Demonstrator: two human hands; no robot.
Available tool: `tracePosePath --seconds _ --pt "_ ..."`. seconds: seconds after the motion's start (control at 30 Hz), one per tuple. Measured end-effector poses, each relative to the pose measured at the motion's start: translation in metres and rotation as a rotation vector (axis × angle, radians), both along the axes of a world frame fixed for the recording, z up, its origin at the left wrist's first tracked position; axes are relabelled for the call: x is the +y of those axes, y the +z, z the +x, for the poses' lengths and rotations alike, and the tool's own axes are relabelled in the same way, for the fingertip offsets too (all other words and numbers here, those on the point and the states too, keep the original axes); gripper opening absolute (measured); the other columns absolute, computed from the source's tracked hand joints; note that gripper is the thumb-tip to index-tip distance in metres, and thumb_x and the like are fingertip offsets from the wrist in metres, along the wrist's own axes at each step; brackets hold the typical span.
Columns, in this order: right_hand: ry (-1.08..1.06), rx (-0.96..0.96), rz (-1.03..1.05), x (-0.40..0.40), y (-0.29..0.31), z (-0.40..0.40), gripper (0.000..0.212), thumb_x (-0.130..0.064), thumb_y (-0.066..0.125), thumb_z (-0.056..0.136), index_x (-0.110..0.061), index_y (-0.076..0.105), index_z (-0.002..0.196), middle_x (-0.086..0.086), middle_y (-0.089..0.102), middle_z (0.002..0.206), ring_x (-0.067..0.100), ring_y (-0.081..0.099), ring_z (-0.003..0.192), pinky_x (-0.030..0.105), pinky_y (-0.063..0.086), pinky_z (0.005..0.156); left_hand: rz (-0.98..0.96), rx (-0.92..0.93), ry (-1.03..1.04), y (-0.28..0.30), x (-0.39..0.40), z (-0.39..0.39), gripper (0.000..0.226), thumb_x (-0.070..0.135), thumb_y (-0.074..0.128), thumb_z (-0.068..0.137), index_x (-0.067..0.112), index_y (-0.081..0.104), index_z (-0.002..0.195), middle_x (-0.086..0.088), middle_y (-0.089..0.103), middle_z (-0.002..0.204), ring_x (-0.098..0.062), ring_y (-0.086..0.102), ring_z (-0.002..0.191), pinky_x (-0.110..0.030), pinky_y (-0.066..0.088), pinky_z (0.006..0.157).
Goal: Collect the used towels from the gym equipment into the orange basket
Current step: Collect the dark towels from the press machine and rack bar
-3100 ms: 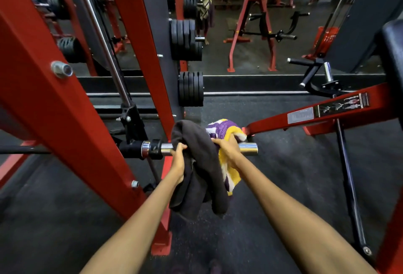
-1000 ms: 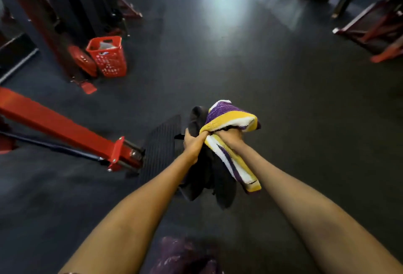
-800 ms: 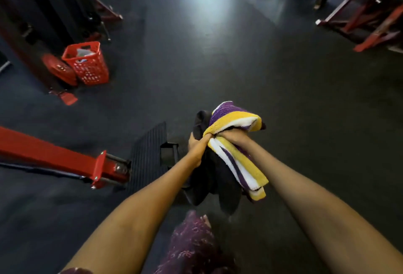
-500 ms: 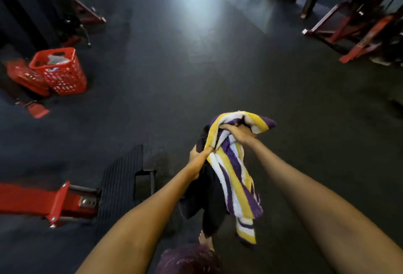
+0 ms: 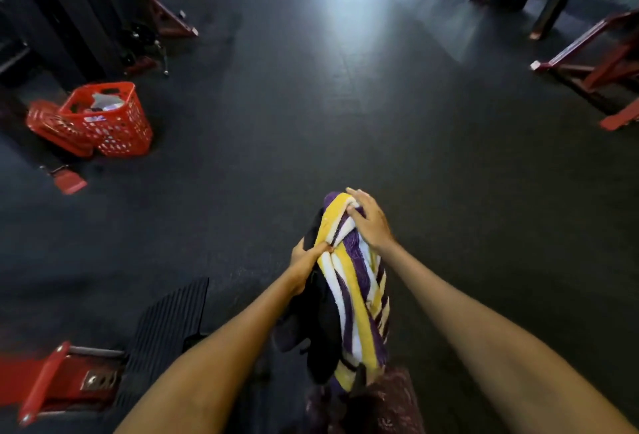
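A striped towel [image 5: 356, 288] in purple, yellow and white hangs in front of me over the dark floor. My right hand [image 5: 368, 222] grips its top end. My left hand [image 5: 306, 259] pinches the striped towel at its left edge together with a dark grey towel [image 5: 314, 326], which hangs behind and to the left. The orange basket [image 5: 112, 122] stands on the floor far to the left, apart from both hands, with some cloth inside it.
A second orange basket or lid [image 5: 55, 127] leans against the basket's left side. A red machine foot [image 5: 52, 381] and black ribbed plate [image 5: 169, 319] lie at lower left. Red equipment frames [image 5: 598, 67] stand at right; dark machines [image 5: 69, 12] at upper left.
Both towels came off the bar and I turned towards the open floor. The striped towel has unrolled and hangs longer. My right hand shifted onto its top, and the basket appears nearer.
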State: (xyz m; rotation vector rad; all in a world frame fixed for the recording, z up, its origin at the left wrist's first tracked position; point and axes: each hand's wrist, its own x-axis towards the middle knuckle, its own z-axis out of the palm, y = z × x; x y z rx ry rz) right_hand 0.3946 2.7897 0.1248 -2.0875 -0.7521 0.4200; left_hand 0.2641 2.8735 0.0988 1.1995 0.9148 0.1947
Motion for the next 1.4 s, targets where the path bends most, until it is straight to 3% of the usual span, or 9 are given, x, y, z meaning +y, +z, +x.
tracePosePath --seconds 0.17,0.37,0.57,0.7,0.8,0.93,1.03,1.3,1.4 --pt "0.313 -0.138 -0.25 0.048 -0.02 0.059 0.091 -0.065 0.06 0.076 -0.049 0.004 0.146 0.005 -0.002 0.16 0.027 0.003 0.148 0.054 0.023 0.115 -0.017 -0.014 0.278 -0.001 0.036 0.081 0.055 0.021 0.059 0.09 0.013 0.038 0.14 0.0 0.05 0.129 -0.025 0.051 0.12 -0.028 0.041 0.088" --pt "0.539 -0.151 -0.257 0.117 -0.003 0.139 0.101 -0.071 0.063 0.069 -0.054 -0.004 0.143 0.0 -0.003 0.161 0.03 0.007 0.147 0.052 0.026 0.113 -0.009 -0.029 0.456 0.009 0.095 0.146 0.031 0.017 0.06 0.089 0.012 0.056 0.12 0.001 0.066 0.092 -0.008 0.06 0.079 -0.021 0.047 0.065" --pt "0.735 -0.233 -0.194 0.219 -0.004 0.188 0.092 -0.063 0.063 0.075 -0.049 0.006 0.147 0.001 0.023 0.153 0.031 0.026 0.138 0.047 0.033 0.107 -0.051 -0.045 0.71 0.019 0.157 0.191 0.055 0.021 0.051 0.096 0.006 0.031 0.144 -0.005 0.05 0.122 -0.025 0.054 0.113 -0.029 0.041 0.087" --pt "0.806 -0.173 -0.191 0.297 -0.022 0.213 0.093 -0.062 0.064 0.075 -0.05 0.005 0.146 0.0 0.019 0.155 0.031 0.021 0.141 0.05 0.032 0.109 -0.059 -0.054 0.768 0.0 0.229 0.212 0.042 0.02 0.055 0.093 0.011 0.045 0.133 -0.01 0.058 0.124 -0.013 0.058 0.086 -0.025 0.048 0.072" --pt "0.738 -0.046 -0.064 0.349 -0.034 0.226 0.104 -0.057 0.071 0.072 -0.044 0.001 0.148 0.002 0.01 0.158 0.025 0.013 0.145 0.047 0.027 0.114 -0.045 -0.063 0.816 -0.006 0.286 0.225 0.039 0.016 0.059 0.089 0.011 0.051 0.127 -0.003 0.061 0.115 -0.017 0.061 0.092 -0.028 0.05 0.077" --pt "0.441 0.549 0.006 0.45 -0.04 0.247 0.123 -0.06 0.078 0.058 -0.034 0.001 0.15 0.002 0.024 0.155 0.02 0.032 0.14 0.044 0.03 0.115 0.027 -0.108 0.841 0.01 0.387 0.246 0.039 0.007 0.063 0.082 0.012 0.058 0.121 -0.001 0.068 0.096 -0.016 0.065 0.086 -0.026 0.053 0.075" --pt "0.475 0.869 0.022 0.526 -0.032 0.267 0.097 -0.042 0.08 0.068 -0.029 0.021 0.144 0.002 0.049 0.137 0.021 0.053 0.121 0.044 0.043 0.106 0.08 -0.141 0.849 0.025 0.457 0.257 0.043 0.006 0.064 0.079 0.016 0.057 0.12 -0.002 0.068 0.101 -0.02 0.065 0.094 -0.03 0.053 0.08" --pt "0.469 0.889 -0.006 0.702 -0.022 0.293 0.061 -0.022 0.082 0.067 -0.016 0.051 0.12 0.004 0.065 0.111 0.022 0.064 0.102 0.038 0.053 0.09 0.175 -0.104 0.968 0.03 0.607 0.289 0.044 0.006 0.064 0.083 0.018 0.051 0.124 0.001 0.063 0.105 -0.003 0.06 0.084 -0.006 0.049 0.056" --pt "0.471 0.89 -0.015 0.777 -0.027 0.31 0.06 -0.021 0.081 0.065 -0.016 0.056 0.12 0.006 0.067 0.111 0.023 0.065 0.102 0.042 0.053 0.094 0.217 -0.08 0.994 0.026 0.674 0.307 0.045 0.016 0.07 0.076 0.026 0.052 0.116 0.005 0.063 0.102 -0.013 0.064 0.095 -0.016 0.053 0.07"
